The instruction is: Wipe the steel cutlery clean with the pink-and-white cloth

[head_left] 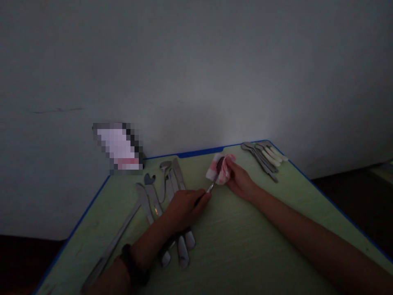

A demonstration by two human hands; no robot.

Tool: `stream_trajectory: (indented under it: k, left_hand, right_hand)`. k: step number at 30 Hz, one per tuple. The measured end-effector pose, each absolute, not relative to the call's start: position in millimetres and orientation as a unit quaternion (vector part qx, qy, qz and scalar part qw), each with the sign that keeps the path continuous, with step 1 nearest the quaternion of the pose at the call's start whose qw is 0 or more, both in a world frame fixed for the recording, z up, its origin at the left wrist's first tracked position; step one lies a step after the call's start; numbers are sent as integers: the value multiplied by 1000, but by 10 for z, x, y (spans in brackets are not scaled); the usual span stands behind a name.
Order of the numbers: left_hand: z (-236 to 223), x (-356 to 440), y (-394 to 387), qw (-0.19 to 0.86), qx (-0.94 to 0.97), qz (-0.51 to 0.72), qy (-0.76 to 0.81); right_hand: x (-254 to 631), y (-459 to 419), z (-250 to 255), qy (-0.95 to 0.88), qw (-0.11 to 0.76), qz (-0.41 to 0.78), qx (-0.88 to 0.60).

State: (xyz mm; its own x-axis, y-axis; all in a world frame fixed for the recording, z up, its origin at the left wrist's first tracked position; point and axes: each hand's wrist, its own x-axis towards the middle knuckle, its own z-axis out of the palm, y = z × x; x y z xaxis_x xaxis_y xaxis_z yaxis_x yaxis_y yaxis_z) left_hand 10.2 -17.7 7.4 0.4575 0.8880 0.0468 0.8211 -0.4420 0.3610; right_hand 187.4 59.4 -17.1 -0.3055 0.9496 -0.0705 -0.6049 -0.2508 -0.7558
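Observation:
My left hand is closed round the handle of a spoon, which points up and to the right. The spoon's dark bowl lies against a pink-and-white cloth. Bunched in my right hand, the cloth covers part of the bowl. Beneath and beside my left forearm lie several metal table knives, partly hidden by it. Among them are another spoon and a flat piece with a hooked, notched tip.
At the back right corner lies a group of cutlery, some with white handles. A blurred-out phone-like device leans at the back left. The green, blue-edged table meets a grey wall. A long-handled utensil lies at the left.

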Motion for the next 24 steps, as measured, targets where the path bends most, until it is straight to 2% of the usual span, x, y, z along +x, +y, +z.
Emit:
stream_trajectory:
  k: [6,24]
  left_hand:
    - [59,103,-178,140,840,118,510]
    - [44,104,-174,133,847,116,502]
  right_hand:
    - [1881,516,-170,-415,478,716,-294]
    - [1891,518,-188,-427,478,707,-299]
